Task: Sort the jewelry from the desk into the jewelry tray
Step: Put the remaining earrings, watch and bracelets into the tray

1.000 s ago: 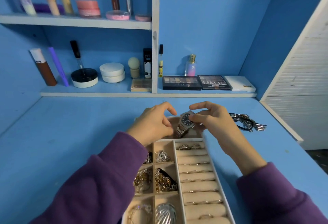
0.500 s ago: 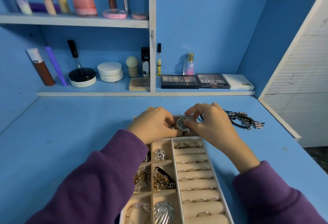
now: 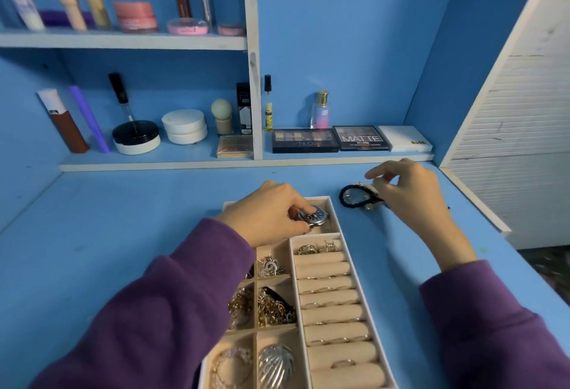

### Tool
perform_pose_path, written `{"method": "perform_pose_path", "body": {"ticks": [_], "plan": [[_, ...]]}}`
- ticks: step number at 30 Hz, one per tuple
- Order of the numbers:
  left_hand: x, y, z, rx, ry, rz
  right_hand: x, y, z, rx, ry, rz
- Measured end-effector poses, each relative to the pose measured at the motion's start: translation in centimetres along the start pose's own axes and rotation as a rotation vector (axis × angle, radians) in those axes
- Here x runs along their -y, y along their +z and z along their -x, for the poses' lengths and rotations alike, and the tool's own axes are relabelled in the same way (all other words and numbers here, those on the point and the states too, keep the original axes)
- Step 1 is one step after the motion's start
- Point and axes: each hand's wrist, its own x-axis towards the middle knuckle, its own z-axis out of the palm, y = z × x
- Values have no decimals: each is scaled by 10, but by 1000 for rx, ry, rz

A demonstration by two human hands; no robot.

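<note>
Found silver watch (image 3: 317, 218) gripped by curled fingers of left hand (image 3: 268, 213), low inside far compartment of jewelry tray (image 3: 342, 350). Found black bracelet (image 3: 354, 187) pinched at its right end by right hand (image 3: 407, 194), on desk (image 3: 154, 234) just right of tray.

The left grip (image 3: 268, 213) holds a silver watch (image 3: 317, 216) in the jewelry tray's (image 3: 324, 270) far compartment. The right grip (image 3: 410, 194) pinches a black bracelet (image 3: 341, 197) just right of the tray, close to the blue desk (image 3: 123, 234).
</note>
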Motion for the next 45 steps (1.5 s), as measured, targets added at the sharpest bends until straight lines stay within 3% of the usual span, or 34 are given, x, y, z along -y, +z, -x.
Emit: {"method": "perform_pose_path", "body": {"ticks": [4,8,14,16,21,24,30,34,39,45], "plan": [[-2,-3,-2,33,-1,-13,-21,-5,-5,78,-7,118],[-7,-8,-6,-2,-3,-33,-17,-3,0,214,-140,119],[-20,-12,-17,-107,43,-20,-15,10,1,193,-254,328],[-25,-12,-22,-124,57,-7,-16,7,-2,121,-218,222],[-39,-3,-44,-119,102,-4,-16,-12,-10,-124,38,-351],[-47,9,-61,-67,153,-44,-20,-21,-11,-275,143,-527],[-71,35,-91,-42,268,-83,-34,-29,-17,-450,246,-510],[-91,52,-105,-2,340,-223,-41,-28,-18,-460,279,-482],[-101,62,-110,-91,360,-336,-43,-26,-19,-454,282,-476],[-88,18,-87,-81,231,24,-30,-20,-15,-421,236,-483]]}}
